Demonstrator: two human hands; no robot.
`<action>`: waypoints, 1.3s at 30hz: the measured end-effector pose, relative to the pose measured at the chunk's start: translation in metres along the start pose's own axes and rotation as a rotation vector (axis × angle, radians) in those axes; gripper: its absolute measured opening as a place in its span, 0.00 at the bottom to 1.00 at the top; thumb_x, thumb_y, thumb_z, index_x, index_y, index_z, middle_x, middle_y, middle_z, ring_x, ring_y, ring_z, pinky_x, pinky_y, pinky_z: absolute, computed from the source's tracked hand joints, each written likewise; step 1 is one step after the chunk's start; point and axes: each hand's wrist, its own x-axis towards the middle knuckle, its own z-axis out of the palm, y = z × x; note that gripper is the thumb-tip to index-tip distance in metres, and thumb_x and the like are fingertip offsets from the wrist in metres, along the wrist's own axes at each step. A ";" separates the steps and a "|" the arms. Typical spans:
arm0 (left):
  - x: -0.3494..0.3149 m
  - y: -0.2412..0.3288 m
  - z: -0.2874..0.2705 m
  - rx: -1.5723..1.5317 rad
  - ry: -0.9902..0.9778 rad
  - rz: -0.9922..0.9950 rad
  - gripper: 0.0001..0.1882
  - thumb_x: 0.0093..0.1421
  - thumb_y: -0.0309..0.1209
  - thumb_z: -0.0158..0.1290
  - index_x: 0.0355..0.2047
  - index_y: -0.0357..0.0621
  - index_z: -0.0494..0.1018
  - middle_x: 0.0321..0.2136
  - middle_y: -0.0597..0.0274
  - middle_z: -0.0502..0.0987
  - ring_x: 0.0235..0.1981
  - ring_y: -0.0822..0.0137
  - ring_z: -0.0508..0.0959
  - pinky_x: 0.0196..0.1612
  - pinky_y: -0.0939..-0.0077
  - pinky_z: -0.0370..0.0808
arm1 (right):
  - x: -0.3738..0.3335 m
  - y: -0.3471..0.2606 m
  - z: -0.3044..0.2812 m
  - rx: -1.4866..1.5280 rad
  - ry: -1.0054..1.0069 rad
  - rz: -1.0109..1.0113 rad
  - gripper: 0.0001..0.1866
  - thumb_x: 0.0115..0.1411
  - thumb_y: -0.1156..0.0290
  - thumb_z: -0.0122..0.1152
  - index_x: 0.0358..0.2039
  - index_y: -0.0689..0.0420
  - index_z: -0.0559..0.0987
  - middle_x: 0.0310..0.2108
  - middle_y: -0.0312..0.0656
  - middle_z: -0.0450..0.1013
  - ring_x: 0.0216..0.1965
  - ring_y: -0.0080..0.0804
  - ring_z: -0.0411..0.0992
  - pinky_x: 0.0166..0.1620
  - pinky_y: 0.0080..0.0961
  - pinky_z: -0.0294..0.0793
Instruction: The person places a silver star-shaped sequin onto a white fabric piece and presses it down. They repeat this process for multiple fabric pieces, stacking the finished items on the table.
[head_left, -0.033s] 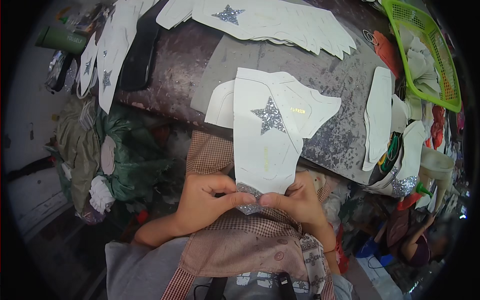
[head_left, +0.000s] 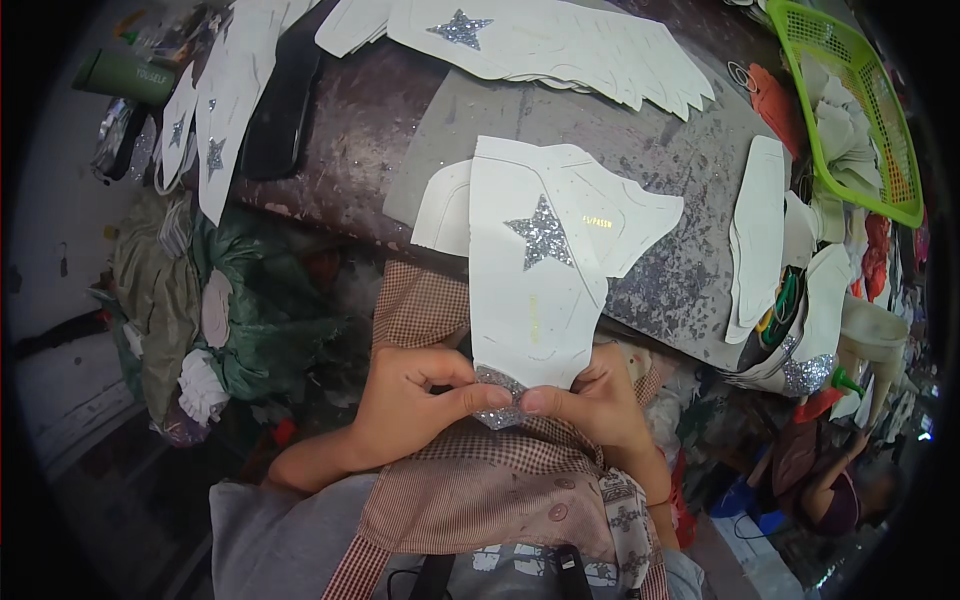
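Note:
A white shoe upper piece (head_left: 500, 310) with a silver glitter star (head_left: 541, 235) and small gold print reaches from my hands up over the bench edge. At its lower end is a silver glitter patch (head_left: 498, 421). My left hand (head_left: 415, 400) pinches the patch's left side, thumb on top and fingers beneath. From the other side my right hand (head_left: 605, 405) grips the same end, its thumb tip almost touching the left thumb. A rounded white part (head_left: 440, 215) shows behind the upper's left side; whether it is joined on is hidden.
A fanned stack of white uppers (head_left: 590, 55) lies along the bench's far side, beside a long black object (head_left: 275, 130). More white pieces (head_left: 757, 235) and a green plastic basket (head_left: 816, 160) are at the right. A green cup (head_left: 125, 78) stands far left. Another person (head_left: 835, 500) is at lower right.

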 end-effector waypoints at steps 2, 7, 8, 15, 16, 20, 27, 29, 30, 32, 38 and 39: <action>0.001 -0.004 -0.002 -0.107 -0.059 -0.039 0.07 0.51 0.25 0.63 0.23 0.33 0.78 0.21 0.59 0.79 0.22 0.79 0.75 0.25 0.87 0.68 | -0.001 0.003 0.000 0.023 0.004 -0.015 0.13 0.53 0.76 0.66 0.40 0.67 0.79 0.37 0.42 0.78 0.39 0.22 0.73 0.43 0.19 0.72; 0.005 -0.022 0.003 -0.431 -0.153 -0.010 0.10 0.56 0.29 0.59 0.33 0.32 0.78 0.25 0.62 0.80 0.25 0.80 0.75 0.26 0.86 0.69 | -0.004 0.008 0.000 0.046 0.001 -0.029 0.14 0.53 0.77 0.66 0.41 0.66 0.79 0.38 0.42 0.78 0.40 0.22 0.73 0.43 0.19 0.72; 0.008 -0.024 0.006 -0.496 -0.168 0.020 0.11 0.57 0.28 0.59 0.35 0.31 0.77 0.27 0.61 0.80 0.26 0.81 0.75 0.27 0.86 0.69 | -0.004 0.008 -0.001 0.051 -0.001 -0.020 0.15 0.53 0.77 0.66 0.41 0.66 0.79 0.38 0.42 0.78 0.40 0.21 0.73 0.43 0.19 0.72; 0.026 -0.014 0.017 -0.142 -0.132 0.439 0.13 0.56 0.29 0.59 0.40 0.34 0.77 0.29 0.59 0.80 0.28 0.78 0.77 0.31 0.85 0.73 | -0.013 -0.018 -0.004 -0.189 0.082 -0.060 0.16 0.53 0.75 0.67 0.42 0.66 0.77 0.37 0.41 0.77 0.38 0.20 0.73 0.41 0.18 0.72; 0.023 -0.011 0.017 -0.037 -0.119 0.252 0.12 0.56 0.29 0.59 0.39 0.35 0.78 0.30 0.56 0.81 0.31 0.75 0.80 0.33 0.84 0.74 | -0.014 -0.021 -0.001 -0.233 0.107 -0.054 0.16 0.53 0.75 0.67 0.42 0.66 0.77 0.37 0.40 0.77 0.38 0.20 0.73 0.41 0.18 0.72; 0.021 0.000 0.026 -0.155 -0.078 0.269 0.11 0.57 0.28 0.59 0.37 0.34 0.78 0.30 0.55 0.81 0.31 0.74 0.80 0.33 0.83 0.74 | -0.021 -0.023 0.001 -0.201 0.131 -0.083 0.17 0.53 0.75 0.67 0.43 0.66 0.77 0.37 0.40 0.76 0.37 0.20 0.72 0.41 0.18 0.72; 0.019 -0.008 0.033 -0.402 -0.095 0.233 0.10 0.60 0.28 0.55 0.38 0.33 0.78 0.28 0.59 0.81 0.27 0.76 0.77 0.29 0.83 0.72 | -0.024 -0.016 0.002 -0.038 0.133 -0.092 0.16 0.53 0.75 0.67 0.42 0.66 0.77 0.36 0.39 0.76 0.36 0.20 0.72 0.38 0.19 0.73; 0.014 -0.008 0.026 -0.349 -0.101 0.133 0.10 0.61 0.29 0.54 0.35 0.34 0.78 0.23 0.62 0.79 0.24 0.79 0.74 0.27 0.83 0.69 | -0.024 -0.017 -0.002 -0.001 0.130 -0.051 0.16 0.53 0.74 0.67 0.41 0.66 0.77 0.35 0.39 0.76 0.36 0.18 0.71 0.37 0.19 0.72; 0.013 -0.006 0.015 -0.259 -0.116 0.072 0.10 0.62 0.30 0.53 0.33 0.34 0.79 0.20 0.64 0.78 0.22 0.82 0.73 0.25 0.84 0.67 | -0.027 -0.021 -0.006 -0.147 0.100 -0.118 0.15 0.53 0.73 0.67 0.40 0.66 0.77 0.34 0.40 0.76 0.34 0.19 0.72 0.35 0.19 0.72; 0.011 0.012 -0.010 0.482 -0.001 0.647 0.15 0.54 0.38 0.60 0.18 0.41 0.77 0.13 0.66 0.73 0.15 0.75 0.71 0.24 0.74 0.66 | -0.036 -0.038 -0.017 -0.467 0.064 -0.236 0.15 0.53 0.71 0.66 0.39 0.66 0.77 0.30 0.41 0.76 0.30 0.21 0.72 0.33 0.21 0.71; -0.019 0.105 0.002 0.848 -0.310 1.292 0.30 0.47 0.46 0.64 0.48 0.49 0.72 0.44 0.46 0.74 0.23 0.65 0.73 0.27 0.73 0.70 | -0.052 -0.084 0.025 -0.937 -0.440 -0.411 0.15 0.54 0.62 0.62 0.25 0.61 0.71 0.28 0.49 0.72 0.30 0.50 0.72 0.33 0.38 0.72; -0.014 0.106 0.009 1.040 -0.433 1.312 0.30 0.48 0.45 0.64 0.50 0.51 0.71 0.43 0.46 0.74 0.23 0.67 0.73 0.27 0.76 0.70 | -0.059 -0.092 0.023 -0.931 -0.314 -0.473 0.14 0.53 0.63 0.63 0.26 0.61 0.72 0.29 0.48 0.73 0.30 0.49 0.72 0.33 0.38 0.72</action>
